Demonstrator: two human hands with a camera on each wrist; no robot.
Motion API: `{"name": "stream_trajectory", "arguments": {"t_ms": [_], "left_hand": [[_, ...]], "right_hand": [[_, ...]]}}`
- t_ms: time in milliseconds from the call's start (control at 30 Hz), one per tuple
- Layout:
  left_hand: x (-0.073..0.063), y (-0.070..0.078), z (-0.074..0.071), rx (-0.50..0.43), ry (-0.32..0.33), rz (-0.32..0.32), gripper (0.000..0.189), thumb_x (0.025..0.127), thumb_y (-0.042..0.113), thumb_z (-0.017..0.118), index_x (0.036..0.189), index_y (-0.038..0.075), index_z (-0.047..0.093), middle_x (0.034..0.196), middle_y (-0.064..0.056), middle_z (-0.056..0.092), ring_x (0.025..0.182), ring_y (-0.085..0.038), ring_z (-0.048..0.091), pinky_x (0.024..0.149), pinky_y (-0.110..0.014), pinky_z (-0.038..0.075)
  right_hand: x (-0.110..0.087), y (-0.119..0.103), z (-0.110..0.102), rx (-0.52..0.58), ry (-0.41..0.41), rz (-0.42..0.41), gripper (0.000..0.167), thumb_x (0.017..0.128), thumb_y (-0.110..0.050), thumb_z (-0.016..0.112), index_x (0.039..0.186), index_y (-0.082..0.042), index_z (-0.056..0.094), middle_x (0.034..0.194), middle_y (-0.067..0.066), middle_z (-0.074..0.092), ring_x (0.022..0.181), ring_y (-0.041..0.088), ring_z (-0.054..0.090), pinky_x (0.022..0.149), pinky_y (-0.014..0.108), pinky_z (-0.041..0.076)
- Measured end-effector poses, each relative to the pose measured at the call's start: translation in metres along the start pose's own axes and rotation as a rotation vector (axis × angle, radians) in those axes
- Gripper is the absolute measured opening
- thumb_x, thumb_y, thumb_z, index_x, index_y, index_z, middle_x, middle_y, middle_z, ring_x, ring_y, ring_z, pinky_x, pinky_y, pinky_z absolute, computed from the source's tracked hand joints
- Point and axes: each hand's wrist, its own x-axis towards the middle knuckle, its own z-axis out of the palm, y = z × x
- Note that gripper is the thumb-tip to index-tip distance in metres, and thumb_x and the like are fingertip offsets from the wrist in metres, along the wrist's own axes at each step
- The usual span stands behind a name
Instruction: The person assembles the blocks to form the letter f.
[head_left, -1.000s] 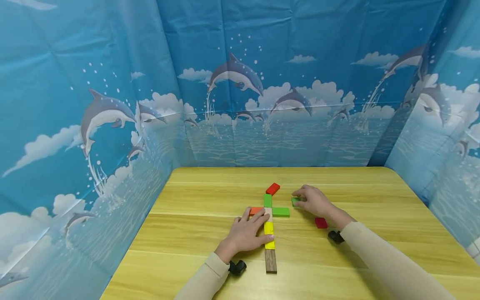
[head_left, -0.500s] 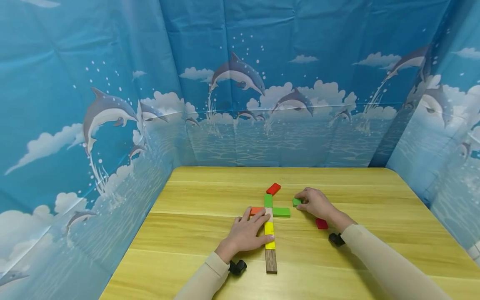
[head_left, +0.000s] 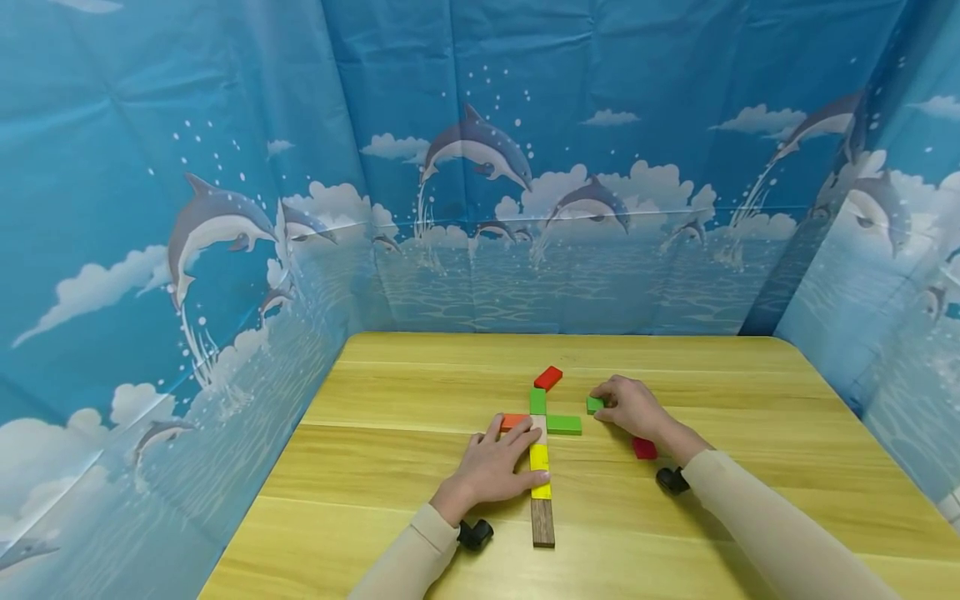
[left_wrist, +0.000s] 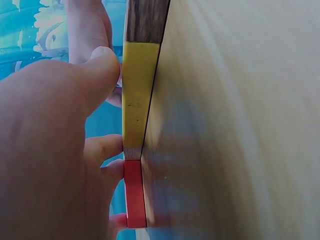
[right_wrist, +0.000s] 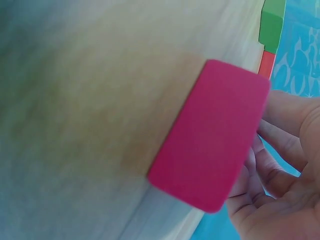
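Observation:
Flat on the blocks, my left hand [head_left: 498, 471] rests with fingers spread. Its fingertips touch the orange-red block [head_left: 512, 420] and pale wooden block [head_left: 539, 433]; its thumb lies on the yellow section [head_left: 540, 483]. These blocks join a green block [head_left: 564, 426] at the right, a green one [head_left: 537, 402] at the far end and a dark brown block [head_left: 542, 523] at the near end, forming a cross. To the right, my right hand [head_left: 630, 408] pinches a small green block [head_left: 595, 405] between thumb and fingers at table level.
A red block [head_left: 549, 378] lies askew beyond the cross. Below my right wrist sits a crimson block [head_left: 644, 448], large in the right wrist view. The wood-grain table [head_left: 360, 467] is enclosed by a dolphin-print curtain [head_left: 480, 275].
The right hand's thumb and fingers have come together on the small green block, which stays about where it was. My left hand has kept its place.

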Motion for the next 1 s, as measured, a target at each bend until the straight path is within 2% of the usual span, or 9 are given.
{"name": "stream_trajectory", "arguments": {"t_ms": [467, 1000], "left_hand": [[0.000, 0.000, -0.001, 0.025, -0.001, 0.011, 0.087, 0.089, 0.082, 0.039, 0.161, 0.033, 0.028, 0.166, 0.012, 0.018, 0.152, -0.037, 0.011, 0.108, -0.062, 0.029], [-0.001, 0.000, 0.000, 0.019, 0.011, 0.014, 0.078, 0.095, 0.075, 0.038, 0.160, 0.032, 0.030, 0.166, 0.012, 0.020, 0.152, -0.037, 0.011, 0.108, -0.061, 0.029]], "right_hand": [[0.004, -0.006, -0.001, 0.014, 0.005, 0.011, 0.033, 0.087, -0.010, 0.079, 0.118, -0.003, 0.073, 0.101, 0.007, 0.063, 0.091, 0.025, 0.062, 0.075, 0.043, 0.053], [0.014, -0.009, 0.002, 0.093, 0.026, 0.058, 0.034, 0.090, -0.008, 0.076, 0.123, -0.003, 0.070, 0.106, 0.010, 0.062, 0.092, 0.025, 0.064, 0.067, 0.034, 0.053]]}}
